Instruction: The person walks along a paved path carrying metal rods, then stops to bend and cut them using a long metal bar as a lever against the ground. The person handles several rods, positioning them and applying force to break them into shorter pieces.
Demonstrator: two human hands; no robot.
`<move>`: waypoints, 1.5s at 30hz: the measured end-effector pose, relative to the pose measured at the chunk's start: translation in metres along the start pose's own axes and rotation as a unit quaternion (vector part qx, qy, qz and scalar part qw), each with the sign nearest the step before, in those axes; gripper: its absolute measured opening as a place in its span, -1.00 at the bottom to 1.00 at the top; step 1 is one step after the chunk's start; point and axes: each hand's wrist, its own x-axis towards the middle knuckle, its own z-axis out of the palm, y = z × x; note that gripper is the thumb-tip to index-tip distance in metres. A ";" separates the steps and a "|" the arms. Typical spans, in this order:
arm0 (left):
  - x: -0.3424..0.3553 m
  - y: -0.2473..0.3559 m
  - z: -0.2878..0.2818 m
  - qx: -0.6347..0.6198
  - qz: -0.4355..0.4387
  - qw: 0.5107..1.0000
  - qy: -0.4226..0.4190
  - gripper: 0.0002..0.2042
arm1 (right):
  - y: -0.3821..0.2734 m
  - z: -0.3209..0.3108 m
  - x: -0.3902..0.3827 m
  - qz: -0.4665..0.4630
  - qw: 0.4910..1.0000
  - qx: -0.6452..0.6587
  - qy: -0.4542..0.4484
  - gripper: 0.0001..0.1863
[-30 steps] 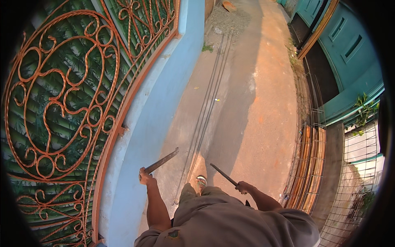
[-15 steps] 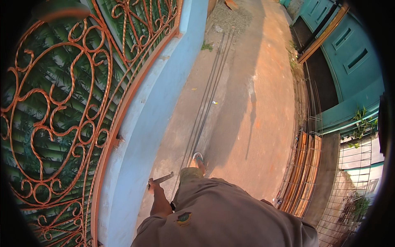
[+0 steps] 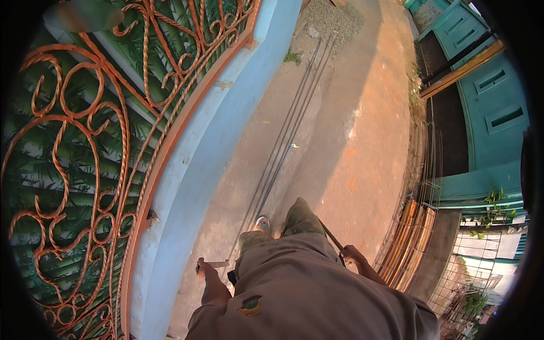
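Observation:
My left hand, low beside the blue wall, is closed around a short, flat bar-shaped tool; its exact kind cannot be made out. On the other side of my body, my right hand grips a thin, dark, stick-like bar that slants forward past my right leg. Part of that bar is hidden by my hand and clothing. Several long, thin dark rods lie along the ground ahead, running back toward my left foot.
A blue wall topped by an orange wrought-iron fence runs along the left. Wooden planks and wire mesh line the right, below a teal wall. Gravel lies far ahead on the lane.
My right hand and its bar have swung into view, and my right leg has come forward. My left hand has moved slightly left and down, still holding its tool.

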 end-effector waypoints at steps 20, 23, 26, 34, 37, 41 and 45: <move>-0.195 0.084 0.391 -0.507 -0.273 0.799 -0.174 -0.75 | -0.297 -0.227 0.227 -0.130 0.990 0.044 0.023 -0.67; -0.216 0.089 0.465 -0.529 -0.285 0.760 -0.248 -0.81 | -0.339 -0.228 0.275 -0.152 0.980 0.127 0.014 -0.71; -0.213 0.094 0.531 -0.548 -0.282 0.746 -0.252 -0.75 | -0.386 -0.212 0.336 -0.179 0.972 0.148 0.028 -0.79; -0.161 0.094 0.618 -0.511 -0.354 0.762 -0.180 -0.65 | -0.490 -0.126 0.488 -0.204 0.950 0.231 0.038 -0.84; -0.128 0.093 0.620 -0.493 -0.326 0.784 -0.190 -0.60 | -0.512 -0.090 0.529 -0.176 0.950 0.256 -0.026 -0.82; -0.083 0.095 0.636 -0.501 -0.314 0.765 -0.255 -0.56 | -0.524 -0.041 0.558 -0.205 0.948 0.233 -0.069 -0.76; -0.075 0.076 0.619 -0.430 -0.277 0.804 -0.303 -0.03 | -0.503 -0.022 0.551 -0.300 0.937 0.023 -0.176 -0.46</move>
